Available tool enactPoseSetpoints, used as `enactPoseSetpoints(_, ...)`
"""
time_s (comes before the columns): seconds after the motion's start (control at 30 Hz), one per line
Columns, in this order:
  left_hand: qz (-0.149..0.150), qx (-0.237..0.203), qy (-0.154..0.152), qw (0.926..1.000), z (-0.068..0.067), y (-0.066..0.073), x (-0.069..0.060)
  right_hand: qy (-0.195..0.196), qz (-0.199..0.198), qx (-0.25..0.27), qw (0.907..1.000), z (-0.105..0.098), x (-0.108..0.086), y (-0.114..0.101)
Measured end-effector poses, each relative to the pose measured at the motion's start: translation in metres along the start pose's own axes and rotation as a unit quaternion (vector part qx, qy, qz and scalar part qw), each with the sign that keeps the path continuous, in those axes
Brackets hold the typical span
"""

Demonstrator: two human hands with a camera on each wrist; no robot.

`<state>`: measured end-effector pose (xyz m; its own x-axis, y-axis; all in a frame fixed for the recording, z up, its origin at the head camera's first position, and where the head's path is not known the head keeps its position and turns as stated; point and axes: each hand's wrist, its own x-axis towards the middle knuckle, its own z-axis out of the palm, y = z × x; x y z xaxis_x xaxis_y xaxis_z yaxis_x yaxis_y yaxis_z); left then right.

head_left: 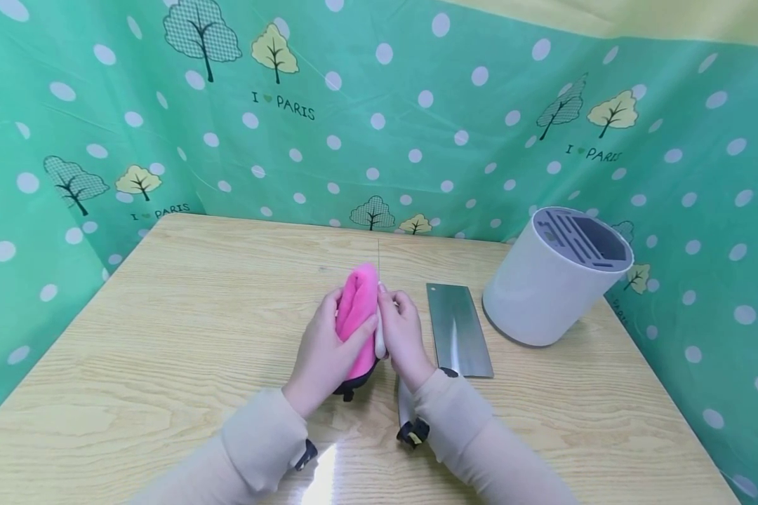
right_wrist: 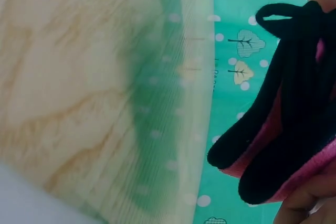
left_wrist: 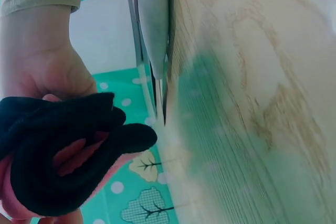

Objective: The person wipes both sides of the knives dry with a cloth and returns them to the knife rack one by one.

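Observation:
A folded pink cloth [head_left: 358,301] with black edging is gripped in my left hand [head_left: 328,351] above the middle of the table. Beside it my right hand [head_left: 404,333] holds a white-handled knife [head_left: 380,337], its thin blade pointing away, seen edge-on. The handle lies along the right side of the cloth; whether they touch is unclear. In the left wrist view, the cloth's dark edging [left_wrist: 47,182] curls round an opening. The right wrist view shows a black loop [right_wrist: 281,22] on the cloth, and fingertips [right_wrist: 307,203] below it.
Flat on the wooden table [head_left: 227,301], right of my hands, lies a cleaver [head_left: 457,330], partly under my right forearm. Further right stands a white knife block [head_left: 530,301] with a slotted grey top. A green patterned curtain [head_left: 366,84] surrounds the back and sides.

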<state>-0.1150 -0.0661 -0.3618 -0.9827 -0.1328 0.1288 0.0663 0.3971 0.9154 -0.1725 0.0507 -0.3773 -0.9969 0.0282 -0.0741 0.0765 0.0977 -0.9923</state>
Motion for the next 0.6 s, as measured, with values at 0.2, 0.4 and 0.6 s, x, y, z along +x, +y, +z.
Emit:
enactPoseSetpoints(0.2, -0.003, 0.003, 0.000, 1.0000, 0.000, 0.000, -0.005, 0.009, 0.002, -0.006, 0.9999, 0.001, 0.002, -0.001)
enactPoseSetpoints(0.4, 0.000, 0.004, -0.001, 1.0000, 0.001, 0.000, -0.011, 0.011, 0.009, 0.004, 0.9999, 0.000, 0.005, -0.003)
enactPoseSetpoints(0.6, 0.005, 0.002, -0.005, 1.0000, 0.001, 0.000, -0.016, 0.005, 0.023, 0.018, 0.9996, -0.001, 0.008, -0.005)
